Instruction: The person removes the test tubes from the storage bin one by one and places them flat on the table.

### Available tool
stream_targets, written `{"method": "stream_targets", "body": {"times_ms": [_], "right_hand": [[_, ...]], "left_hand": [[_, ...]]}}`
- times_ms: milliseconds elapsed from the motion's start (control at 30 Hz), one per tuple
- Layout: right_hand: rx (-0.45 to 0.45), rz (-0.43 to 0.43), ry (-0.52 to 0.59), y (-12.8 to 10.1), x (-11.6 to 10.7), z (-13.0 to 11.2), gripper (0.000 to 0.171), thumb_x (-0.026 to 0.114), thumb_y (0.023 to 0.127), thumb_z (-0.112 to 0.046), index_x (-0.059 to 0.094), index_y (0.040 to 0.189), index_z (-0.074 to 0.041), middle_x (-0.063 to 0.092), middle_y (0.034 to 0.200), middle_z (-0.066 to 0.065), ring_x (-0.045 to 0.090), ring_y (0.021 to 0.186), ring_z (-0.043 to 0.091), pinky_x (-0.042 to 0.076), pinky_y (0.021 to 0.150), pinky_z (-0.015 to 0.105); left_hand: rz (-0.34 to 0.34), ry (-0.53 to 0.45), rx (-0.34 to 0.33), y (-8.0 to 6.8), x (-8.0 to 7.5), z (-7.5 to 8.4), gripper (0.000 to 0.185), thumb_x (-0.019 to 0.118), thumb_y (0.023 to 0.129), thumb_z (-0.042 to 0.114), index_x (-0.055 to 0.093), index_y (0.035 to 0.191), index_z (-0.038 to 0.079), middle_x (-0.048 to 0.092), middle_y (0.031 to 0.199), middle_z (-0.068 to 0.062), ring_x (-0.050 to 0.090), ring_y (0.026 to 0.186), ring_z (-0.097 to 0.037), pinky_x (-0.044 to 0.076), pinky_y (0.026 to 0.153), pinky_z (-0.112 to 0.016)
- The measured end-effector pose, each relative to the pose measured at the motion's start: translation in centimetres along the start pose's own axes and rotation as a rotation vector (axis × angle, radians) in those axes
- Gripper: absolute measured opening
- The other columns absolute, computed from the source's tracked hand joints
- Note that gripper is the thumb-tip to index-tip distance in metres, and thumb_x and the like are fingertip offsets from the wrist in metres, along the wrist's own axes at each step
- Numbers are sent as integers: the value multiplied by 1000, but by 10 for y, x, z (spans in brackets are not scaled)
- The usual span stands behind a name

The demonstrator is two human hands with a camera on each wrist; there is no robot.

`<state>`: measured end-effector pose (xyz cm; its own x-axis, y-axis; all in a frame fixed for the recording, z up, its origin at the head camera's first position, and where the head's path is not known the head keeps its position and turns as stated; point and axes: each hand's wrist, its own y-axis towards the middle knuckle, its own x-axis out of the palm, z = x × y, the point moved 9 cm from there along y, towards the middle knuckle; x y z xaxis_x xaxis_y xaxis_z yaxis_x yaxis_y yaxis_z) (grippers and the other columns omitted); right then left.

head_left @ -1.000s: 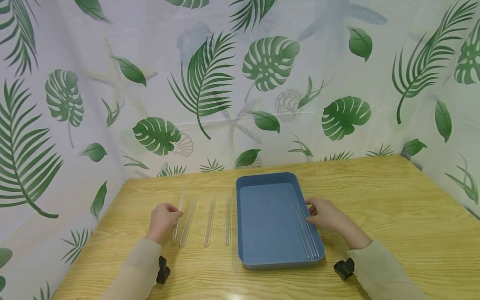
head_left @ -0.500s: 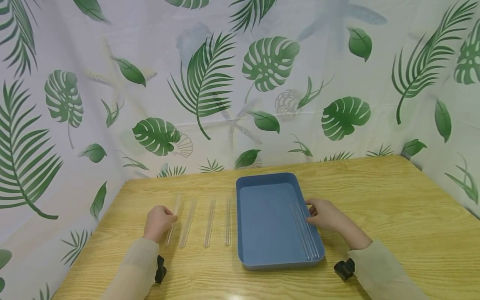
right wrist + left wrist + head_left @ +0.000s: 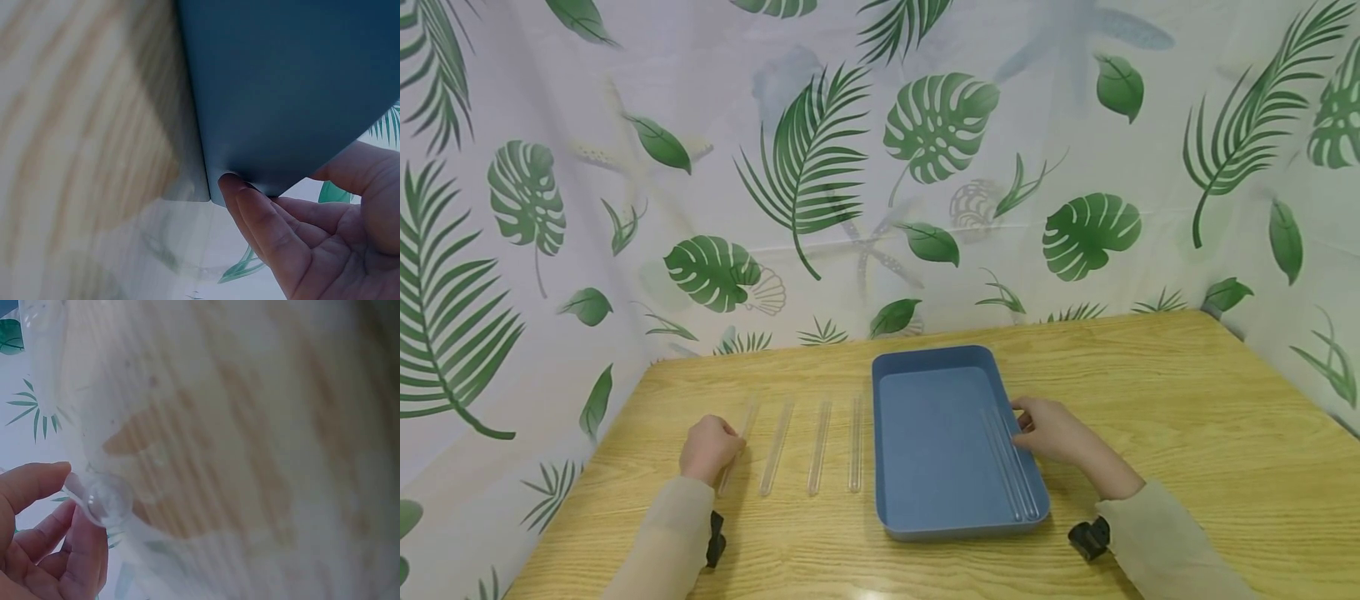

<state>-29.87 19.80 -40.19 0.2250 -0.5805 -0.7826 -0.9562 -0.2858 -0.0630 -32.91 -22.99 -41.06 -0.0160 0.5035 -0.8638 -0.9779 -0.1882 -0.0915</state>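
Observation:
In the head view, my left hand (image 3: 709,448) pinches a clear test tube (image 3: 749,417) at the left end of a row on the table. The left wrist view shows that test tube (image 3: 105,499) end-on between thumb and fingers. To its right lie three similar clear tubes, one of them a test tube (image 3: 815,454), roughly parallel and apart. My right hand (image 3: 1051,427) grips the right wall of a blue rectangular tray (image 3: 925,450), thumb over the rim; its fingers touch the outside of the tray (image 3: 281,94) in the right wrist view. Clear test tubes (image 3: 1017,471) lie inside along that wall.
The wood-grain table (image 3: 1187,417) runs back to a white curtain (image 3: 850,167) printed with green leaves. More tabletop extends right of the tray. A black wrist device (image 3: 1088,539) sits below the right sleeve.
My left hand has moved left and slightly toward me with its test tube, widening the gap from the neighbouring tube. The right hand and the tray have stayed put.

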Motion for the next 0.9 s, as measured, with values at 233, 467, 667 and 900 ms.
{"method": "stream_targets", "body": {"times_ms": [233, 467, 667, 900], "right_hand": [[0, 1, 3, -1, 0, -1, 50, 58, 78, 0, 38, 121, 17, 57, 91, 19, 56, 81, 29, 48, 61, 35], [0, 0, -2, 0, -1, -1, 50, 58, 79, -1, 38, 121, 17, 57, 92, 20, 56, 83, 30, 48, 61, 35], [-6, 9, -3, 0, 0, 0, 50, 58, 78, -1, 39, 121, 17, 57, 91, 19, 56, 82, 30, 48, 62, 35], [-3, 9, -1, -2, -1, -1, 50, 58, 78, 0, 39, 121, 17, 57, 91, 19, 56, 83, 30, 48, 62, 35]], "left_hand": [[-6, 13, 14, -1, -1, 1, 13, 62, 75, 9, 60, 75, -3, 59, 75, -13, 53, 63, -23, 44, 52, -34], [-13, 23, 18, 1, -1, 1, 13, 63, 76, 9, 60, 76, -4, 59, 76, -13, 53, 63, -23, 45, 54, -35], [-12, 30, 16, 3, 0, 1, 15, 63, 76, 10, 60, 77, -4, 59, 76, -14, 53, 64, -23, 45, 54, -36], [-6, 26, 14, 2, -1, 1, 15, 63, 77, 10, 60, 78, -5, 59, 77, -14, 54, 63, -23, 45, 54, -36]]}}
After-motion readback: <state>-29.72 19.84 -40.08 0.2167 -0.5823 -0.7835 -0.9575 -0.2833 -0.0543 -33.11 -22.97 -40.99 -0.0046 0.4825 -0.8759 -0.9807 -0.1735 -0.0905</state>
